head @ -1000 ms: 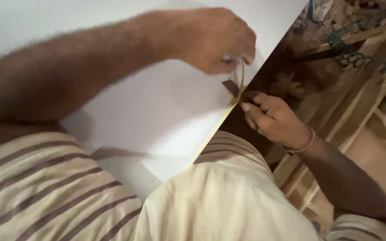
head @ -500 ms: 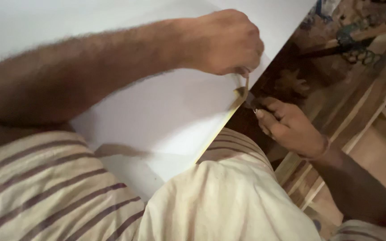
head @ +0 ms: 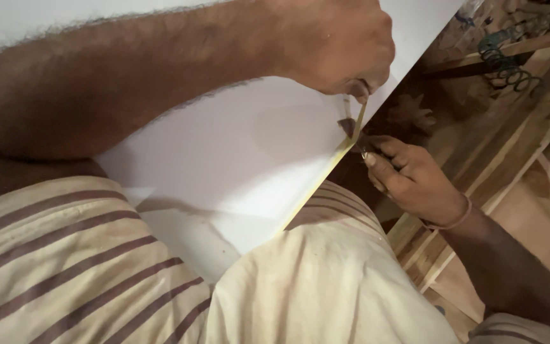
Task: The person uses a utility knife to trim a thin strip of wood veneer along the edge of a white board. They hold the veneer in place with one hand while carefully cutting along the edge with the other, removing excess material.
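Two hands at the panel's edge | left hand [head: 345,48] fisted, pinching a thin tan strip [head: 359,118] | right hand [head: 412,178] closed on a small tool [head: 359,148] | white panel [head: 237,165] rests across the lap, edge yellowish | progress: strip looks partly lifted near the corner; most of edge apparently untouched.

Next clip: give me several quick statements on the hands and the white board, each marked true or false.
1. The left hand is at the right edge of the white board. True.
2. The right hand lies flat on top of the board. False: it is off the board, beside its edge, pinching a small tool.
3. The right wrist carries a thin band. True.
4. The board is dark wood. False: it is white with a pale yellowish edge.
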